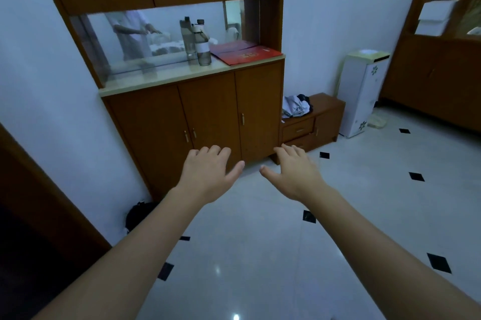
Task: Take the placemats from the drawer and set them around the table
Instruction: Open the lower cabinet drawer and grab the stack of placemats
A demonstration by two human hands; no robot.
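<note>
Both hands, left (208, 174) & right (294, 174), empty, fingers relaxed; recommend approaching low cabinet drawer (298, 130), centre-right, pulling handle squarely.

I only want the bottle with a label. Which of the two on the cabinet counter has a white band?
The front, right-hand bottle, beside the red folder. A white band wraps its middle; the taller bottle behind it is plain grey.

A pale worktop (166, 77) tops the wooden cabinet, carrying two bottles (197, 42) side by side and a red folder (247, 54) at its right end. A low drawer unit (325, 111) beside it bears crumpled cloth (295, 106). The white tiled floor (260, 241) holds a black bag (139, 214) against the wall.
</note>
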